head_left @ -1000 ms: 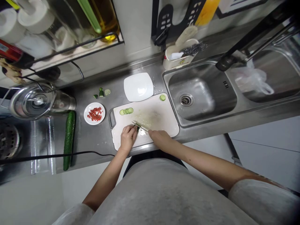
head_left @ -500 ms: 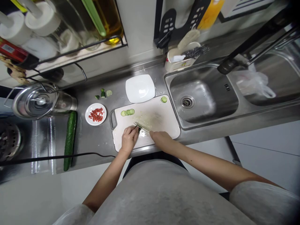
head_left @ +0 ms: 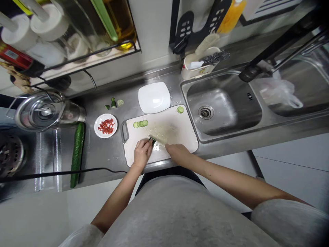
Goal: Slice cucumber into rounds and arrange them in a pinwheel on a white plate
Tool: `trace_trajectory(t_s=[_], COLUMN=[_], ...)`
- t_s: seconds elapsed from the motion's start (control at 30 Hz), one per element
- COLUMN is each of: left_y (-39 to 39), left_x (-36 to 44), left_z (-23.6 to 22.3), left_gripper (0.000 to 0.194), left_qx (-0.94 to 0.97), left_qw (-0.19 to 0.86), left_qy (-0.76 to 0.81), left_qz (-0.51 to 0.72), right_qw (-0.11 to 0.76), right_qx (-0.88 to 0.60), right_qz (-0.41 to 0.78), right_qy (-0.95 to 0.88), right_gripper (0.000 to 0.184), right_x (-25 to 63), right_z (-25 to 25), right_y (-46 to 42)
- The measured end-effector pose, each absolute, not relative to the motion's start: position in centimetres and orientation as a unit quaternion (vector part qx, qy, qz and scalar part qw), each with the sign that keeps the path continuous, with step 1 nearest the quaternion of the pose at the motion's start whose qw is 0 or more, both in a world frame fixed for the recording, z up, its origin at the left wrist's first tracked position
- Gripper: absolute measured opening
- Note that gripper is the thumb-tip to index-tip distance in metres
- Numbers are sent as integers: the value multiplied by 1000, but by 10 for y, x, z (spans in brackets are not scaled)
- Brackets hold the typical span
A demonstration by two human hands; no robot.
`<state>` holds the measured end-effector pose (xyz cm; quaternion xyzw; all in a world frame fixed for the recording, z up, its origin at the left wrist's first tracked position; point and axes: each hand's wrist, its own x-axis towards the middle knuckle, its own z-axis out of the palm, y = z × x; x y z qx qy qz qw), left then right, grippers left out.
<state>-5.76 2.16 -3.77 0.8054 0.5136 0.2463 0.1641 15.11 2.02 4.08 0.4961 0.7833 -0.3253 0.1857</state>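
My right hand (head_left: 178, 153) is closed round the handle of a kitchen knife (head_left: 158, 140), whose blade points left across the cutting board (head_left: 185, 137). My left hand (head_left: 142, 151) has its fingers curled on a small dark green cucumber piece (head_left: 153, 141), right against the blade and mostly hidden by fingers and knife. A row of cucumber slices (head_left: 140, 124) lies at the board's upper left. More slices (head_left: 180, 109) are stacked at its upper right corner. Wet marks and bits cover the middle of the board.
Behind the board stands a white square plate (head_left: 154, 97). To the left are a small plate of chopped red pieces (head_left: 106, 126), cucumber ends (head_left: 113, 103), a whole cucumber (head_left: 77, 154) and a steel pot (head_left: 41, 111). A sink (head_left: 223, 106) adjoins on the right; a black cable (head_left: 77, 171) crosses the left counter.
Both hands stay in nearly the same place, with the knife still at the cucumber piece. The whole view has shifted very slightly.
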Motion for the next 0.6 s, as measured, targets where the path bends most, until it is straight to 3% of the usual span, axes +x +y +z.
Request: trace_trajectory(t_s=[0.6], left_y=[21], left_x=[-57], left_z=[-36], left_gripper=[23], left_qx=[803], left_qw=[162], left_qy=[514], left_qz=[255], right_qw=[167], right_qx=[522], right_qz=[-319], right_qy=[773], right_gripper=[28], right_x=[147], right_z=[24], right_y=[14])
